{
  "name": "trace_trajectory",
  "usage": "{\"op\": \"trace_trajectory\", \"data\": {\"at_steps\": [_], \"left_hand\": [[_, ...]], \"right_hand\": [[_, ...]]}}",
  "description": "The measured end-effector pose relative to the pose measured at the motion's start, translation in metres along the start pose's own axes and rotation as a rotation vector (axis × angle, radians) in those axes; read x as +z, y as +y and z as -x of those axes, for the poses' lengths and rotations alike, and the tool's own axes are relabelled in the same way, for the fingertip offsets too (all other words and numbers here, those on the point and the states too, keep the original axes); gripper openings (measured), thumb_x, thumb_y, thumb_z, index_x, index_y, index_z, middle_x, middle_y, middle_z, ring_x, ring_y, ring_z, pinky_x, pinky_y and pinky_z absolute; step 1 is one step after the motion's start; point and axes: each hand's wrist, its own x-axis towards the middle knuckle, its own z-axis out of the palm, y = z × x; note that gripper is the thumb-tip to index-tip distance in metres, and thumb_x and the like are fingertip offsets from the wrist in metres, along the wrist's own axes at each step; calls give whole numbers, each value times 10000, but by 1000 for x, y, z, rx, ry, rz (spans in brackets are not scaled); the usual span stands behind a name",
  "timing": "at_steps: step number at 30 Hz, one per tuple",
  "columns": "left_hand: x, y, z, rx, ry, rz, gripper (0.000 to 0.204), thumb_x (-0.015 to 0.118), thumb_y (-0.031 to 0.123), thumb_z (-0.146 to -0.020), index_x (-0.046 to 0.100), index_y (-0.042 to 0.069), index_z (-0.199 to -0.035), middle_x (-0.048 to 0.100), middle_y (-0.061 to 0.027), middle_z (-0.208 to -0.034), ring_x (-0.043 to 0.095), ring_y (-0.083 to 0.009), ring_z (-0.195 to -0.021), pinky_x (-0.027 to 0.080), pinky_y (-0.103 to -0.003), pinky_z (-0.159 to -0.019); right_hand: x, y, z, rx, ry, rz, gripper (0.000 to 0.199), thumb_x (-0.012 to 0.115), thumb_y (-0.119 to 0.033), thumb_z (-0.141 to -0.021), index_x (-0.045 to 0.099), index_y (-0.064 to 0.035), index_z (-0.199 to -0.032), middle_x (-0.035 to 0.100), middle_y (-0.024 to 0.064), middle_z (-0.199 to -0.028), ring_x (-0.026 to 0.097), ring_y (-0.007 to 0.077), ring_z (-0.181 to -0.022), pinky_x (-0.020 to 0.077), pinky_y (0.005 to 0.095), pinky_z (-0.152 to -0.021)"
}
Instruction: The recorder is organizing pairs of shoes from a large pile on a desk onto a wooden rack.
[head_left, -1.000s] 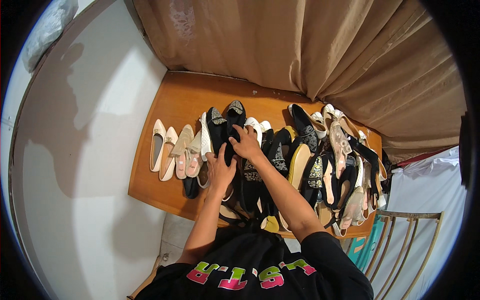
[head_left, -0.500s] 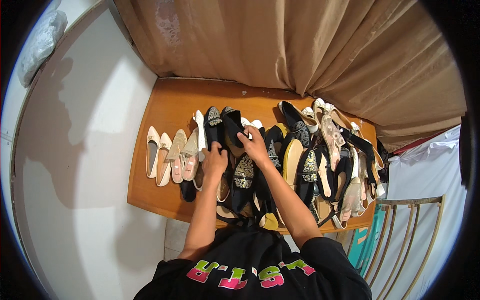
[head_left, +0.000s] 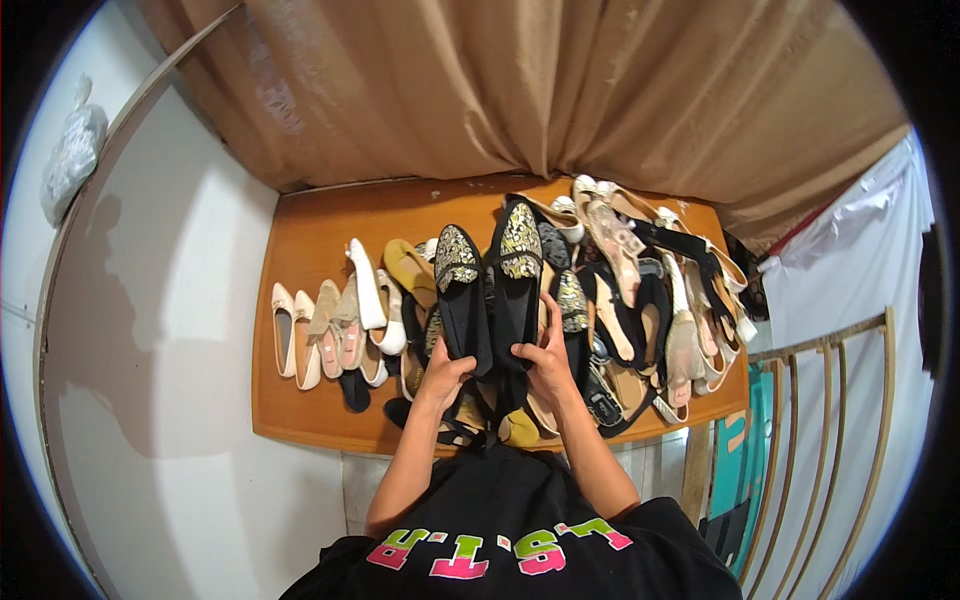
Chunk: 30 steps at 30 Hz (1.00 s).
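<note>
My left hand (head_left: 447,376) grips the heel end of a black loafer (head_left: 464,318), its toe covered in a pale gold pattern. A second black loafer (head_left: 519,240) with a matching patterned toe is held at its heel by my right hand (head_left: 546,358). Both loafers are side by side above the pile, toes pointing away from me. Behind and beneath them lie more shoes, partly hidden. A mustard-yellow flat (head_left: 410,270) and a white shoe (head_left: 366,285) lie left of the loafers. Another patterned black shoe (head_left: 572,302) is just right of my right hand.
Two cream flats (head_left: 305,340) stand in line at the left of the wooden table (head_left: 330,225), beside beige mesh shoes (head_left: 350,330). Several mixed shoes heap up at the right. A brown curtain (head_left: 420,100) hangs behind; a white wall (head_left: 170,300) stands left, a metal rack (head_left: 830,450) right.
Both hands have come nearer to me and now hold the gold-patterned loafers side by side. Earlier they were on black shoes farther back. The yellow flat at left has come into view.
</note>
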Motion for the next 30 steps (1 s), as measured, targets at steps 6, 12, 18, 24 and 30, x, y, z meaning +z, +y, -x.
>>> {"op": "trace_trajectory", "data": {"at_steps": [6, 12, 18, 24, 30], "left_hand": [[49, -45, 7, 139, -39, -231, 883, 581, -149, -708, 299, 89, -1510, 527, -81, -1328, 565, -211, -1208, 486, -326, -979], [97, -63, 11, 98, -49, -186, 734, 682, -58, -815, 329, 43, -1450, 526, -101, -1307, 546, -212, -1203, 436, -331, -1042], [131, -81, 8, 170, -14, -147, 669, 697, -18, -878, 346, 33, -1445, 519, -110, -1350, 539, -213, -1230, 443, -344, -1052], [156, -97, 4, 193, 25, -119, 694, 696, -24, -872, 337, 29, -1464, 504, -112, -1373, 531, -216, -1242, 442, -355, -1056], [174, -114, 0, 269, 53, -121, 691, 697, -19, -872, 339, 27, -1462, 506, -116, -1370, 516, -211, -1257, 423, -349, -1071]], "right_hand": [[-60, -10, 40, -109, 144, 234, 1098, 656, 107, -642, 143, -129, -1585, 491, 123, -1384, 525, 241, -1243, 455, 341, -1014], [-87, -31, 65, -122, 149, 281, 1121, 707, 140, -662, 138, -140, -1586, 482, 130, -1400, 513, 250, -1271, 445, 366, -1053], [-112, -50, 75, -122, 136, 223, 1149, 757, 125, -669, 124, -136, -1592, 375, 148, -1481, 442, 251, -1337, 441, 374, -1076], [-135, -70, 79, -128, 76, 239, 1156, 766, 117, -659, 126, -126, -1591, 371, 156, -1487, 447, 266, -1333, 392, 373, -1110], [-161, -78, 71, -96, 21, 225, 1163, 764, 130, -645, 131, -123, -1588, 409, 153, -1461, 455, 267, -1324, 389, 375, -1111]]}}
